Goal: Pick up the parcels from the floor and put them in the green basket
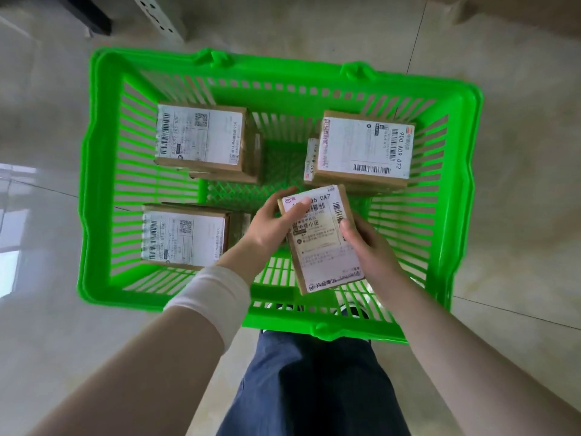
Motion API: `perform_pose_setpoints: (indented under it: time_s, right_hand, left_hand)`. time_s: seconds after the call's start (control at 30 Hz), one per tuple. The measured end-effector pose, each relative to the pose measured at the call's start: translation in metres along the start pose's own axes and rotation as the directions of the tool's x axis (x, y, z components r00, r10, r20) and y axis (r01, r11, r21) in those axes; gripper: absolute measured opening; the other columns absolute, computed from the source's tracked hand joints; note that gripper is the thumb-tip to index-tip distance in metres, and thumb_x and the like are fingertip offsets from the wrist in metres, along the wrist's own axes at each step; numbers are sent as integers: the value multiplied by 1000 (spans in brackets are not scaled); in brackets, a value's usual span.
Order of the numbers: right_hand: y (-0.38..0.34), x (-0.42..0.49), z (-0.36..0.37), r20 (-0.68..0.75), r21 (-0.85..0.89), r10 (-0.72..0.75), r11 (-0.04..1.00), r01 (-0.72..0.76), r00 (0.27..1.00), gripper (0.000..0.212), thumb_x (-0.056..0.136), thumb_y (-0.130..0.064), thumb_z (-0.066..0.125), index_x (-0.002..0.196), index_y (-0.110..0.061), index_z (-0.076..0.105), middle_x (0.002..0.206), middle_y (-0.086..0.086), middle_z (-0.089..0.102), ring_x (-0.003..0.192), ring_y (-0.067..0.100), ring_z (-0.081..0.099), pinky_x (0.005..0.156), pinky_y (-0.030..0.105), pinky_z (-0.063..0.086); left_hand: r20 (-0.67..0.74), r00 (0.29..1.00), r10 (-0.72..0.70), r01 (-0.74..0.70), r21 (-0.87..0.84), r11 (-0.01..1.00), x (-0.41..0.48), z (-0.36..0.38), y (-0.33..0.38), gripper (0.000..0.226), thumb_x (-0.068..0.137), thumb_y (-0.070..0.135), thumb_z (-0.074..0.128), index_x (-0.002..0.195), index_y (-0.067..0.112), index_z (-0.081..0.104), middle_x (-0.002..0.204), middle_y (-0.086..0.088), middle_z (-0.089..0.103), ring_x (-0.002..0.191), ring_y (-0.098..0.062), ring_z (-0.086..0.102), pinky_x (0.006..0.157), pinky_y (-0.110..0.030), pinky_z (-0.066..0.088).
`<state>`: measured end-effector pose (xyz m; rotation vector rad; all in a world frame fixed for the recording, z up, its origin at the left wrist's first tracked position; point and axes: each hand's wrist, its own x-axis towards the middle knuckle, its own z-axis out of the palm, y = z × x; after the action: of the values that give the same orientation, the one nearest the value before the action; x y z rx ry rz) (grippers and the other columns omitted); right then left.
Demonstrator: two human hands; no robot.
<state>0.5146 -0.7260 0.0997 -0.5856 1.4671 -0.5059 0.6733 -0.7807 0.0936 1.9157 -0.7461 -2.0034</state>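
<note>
A green plastic basket (100, 171) stands on the floor in front of me. Inside it lie stacked brown parcels with white labels: one pile at the far left (201, 138), one at the far right (364, 149), one at the near left (185, 236). Both my hands hold another labelled parcel (320, 243) above the near right part of the basket. My left hand (273, 221) grips its left far corner, thumb on the label. My right hand (367, 243) grips its right edge, thumb on top.
Glossy beige tiled floor (509, 215) surrounds the basket. A perforated white post (157, 14) and a dark base (91, 14) stand at the far left. My legs in blue trousers (314, 388) are just behind the basket's near rim.
</note>
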Motion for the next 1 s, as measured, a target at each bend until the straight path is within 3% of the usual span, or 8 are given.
perform_pose_setpoints:
  time_s: [0.13, 0.23, 0.3, 0.37, 0.47, 0.53, 0.73, 1.0]
  right_hand:
    - [-4, -5, -3, -30, -33, 57, 998, -58, 998, 57, 90, -51, 41, 143, -31, 33, 116, -7, 63, 98, 7, 60, 83, 25, 47]
    - [-1, -18, -4, -104, 40, 157, 987, -153, 982, 53, 88, -55, 39, 128, -22, 46, 108, -3, 64, 104, 15, 58, 100, 36, 42]
    - [0, -28, -1, -92, 128, 216, 971, -204, 972, 35, 92, -49, 38, 110, -26, 56, 101, -6, 64, 100, 14, 59, 90, 31, 48]
    - [0, -33, 3, -130, 183, 246, 958, -221, 960, 26, 95, -41, 39, 107, -27, 57, 97, -8, 65, 93, 11, 60, 80, 27, 50]
    - [-1, -32, 4, -266, 136, 261, 963, -232, 928, 28, 95, -38, 42, 112, -21, 57, 105, -2, 65, 97, 17, 62, 75, 29, 52]
    - [-3, -29, 2, -332, 54, 231, 973, -226, 914, 27, 95, -39, 42, 108, -19, 55, 102, -1, 63, 94, 20, 61, 64, 24, 47]
    - [2, -14, -4, -383, -130, 192, 957, -258, 904, 37, 96, -38, 41, 120, -12, 50, 103, 2, 57, 77, 13, 50, 56, 21, 35]
    - [10, -11, -6, -404, -111, 223, 951, -289, 887, 34, 98, -32, 37, 124, -11, 46, 111, 4, 55, 100, 24, 55, 61, 25, 38]
  left_hand:
    - [-19, 1000, -8, 9, 32, 999, -11, -5, 6, 64, 68, 52, 68, 122, 19, 54, 108, -8, 70, 101, -25, 66, 96, -44, 51]
    - [-87, 996, -9, 6, -34, 999, -22, -4, 4, 52, 75, 46, 66, 116, 17, 51, 104, -8, 67, 99, -24, 65, 93, -41, 52]
    - [-103, 994, -22, 19, -36, 999, -29, 0, 0, 41, 83, 41, 62, 114, 18, 48, 101, -7, 65, 96, -23, 64, 90, -38, 52]
    - [-123, 992, -36, 33, -20, 999, -36, 6, -5, 44, 86, 39, 58, 120, 14, 46, 98, -2, 63, 95, -19, 62, 88, -34, 50]
    - [-179, 984, 1, 36, 206, 978, -46, 14, -12, 47, 89, 42, 51, 125, 12, 45, 100, 2, 58, 82, -9, 56, 72, -23, 43]
    - [-176, 984, 11, 50, 338, 940, -48, 17, -17, 47, 91, 44, 47, 125, 13, 45, 104, 1, 60, 72, -7, 54, 60, -25, 41]
    - [-82, 995, -59, 88, 426, 900, -47, 25, -28, 39, 95, 30, 45, 131, 14, 40, 124, -1, 59, 102, -21, 58, 79, -30, 46]
    - [-56, 991, -121, 134, 404, 905, -36, 33, -28, 45, 95, 19, 48, 137, 11, 33, 134, -5, 55, 118, -22, 55, 89, -29, 43]
